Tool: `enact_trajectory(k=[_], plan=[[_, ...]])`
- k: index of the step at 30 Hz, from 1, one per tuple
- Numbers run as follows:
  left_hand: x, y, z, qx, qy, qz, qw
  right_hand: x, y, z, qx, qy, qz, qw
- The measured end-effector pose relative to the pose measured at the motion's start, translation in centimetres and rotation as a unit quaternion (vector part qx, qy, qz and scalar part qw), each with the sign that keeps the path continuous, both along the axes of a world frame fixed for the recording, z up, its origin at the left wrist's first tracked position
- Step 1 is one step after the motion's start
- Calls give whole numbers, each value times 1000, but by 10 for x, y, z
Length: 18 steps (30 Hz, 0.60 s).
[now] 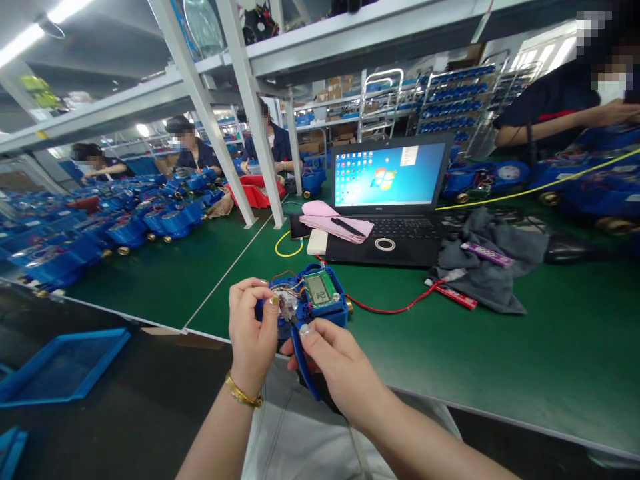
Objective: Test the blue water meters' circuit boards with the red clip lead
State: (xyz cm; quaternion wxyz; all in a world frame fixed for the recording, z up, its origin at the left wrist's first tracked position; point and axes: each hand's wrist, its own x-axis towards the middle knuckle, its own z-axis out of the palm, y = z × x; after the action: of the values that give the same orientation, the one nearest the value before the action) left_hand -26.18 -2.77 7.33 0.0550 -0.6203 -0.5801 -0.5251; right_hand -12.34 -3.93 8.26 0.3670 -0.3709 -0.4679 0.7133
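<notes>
A blue meter housing [339, 316] with a small grey display [319, 289] on a green board lies at the front edge of the bench, its wiring exposed. My right hand [345, 363] is closed round blue-handled pliers [302, 365]. Their metal jaws reach into the left part of the housing, among thin wires. Just left of the jaws, my left hand [254, 327] has thumb and fingers pinched together at the housing. What sits between those fingertips is too small to make out. A red cable [390, 311] runs right from the housing.
Behind the housing stands an open laptop [390, 180] with pink paper [336, 225] on it. A grey cloth [493, 260] and marker-like sticks lie at right. Many blue housings [125, 230] crowd the left bench. Metal posts [260, 120] hold an overhead shelf. Several co-workers sit around.
</notes>
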Motion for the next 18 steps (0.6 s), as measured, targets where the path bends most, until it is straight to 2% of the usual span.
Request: enact_trajectory(k=[8,11,13,15,17,18], plan=[[-2,0,-3,13,-8,-16,1000,1,-1,-3,84,-24,8,996],[-3,-1,-2,9,-15,-27,999,11,-3,-3,115,-37,64,991],[-8,-2,-2,6,-16,-28,999,28,-4,-8,169,-67,100,978],[-17,-2,-3,4,-19,-14,1000,54,-5,-22,282,-124,92,947],[-32,0,-5,2,-24,17,1000,86,-4,-45,426,-213,26,879],[-42,1,-7,-1,-27,37,999,103,-1,-58,481,-266,-24,835]])
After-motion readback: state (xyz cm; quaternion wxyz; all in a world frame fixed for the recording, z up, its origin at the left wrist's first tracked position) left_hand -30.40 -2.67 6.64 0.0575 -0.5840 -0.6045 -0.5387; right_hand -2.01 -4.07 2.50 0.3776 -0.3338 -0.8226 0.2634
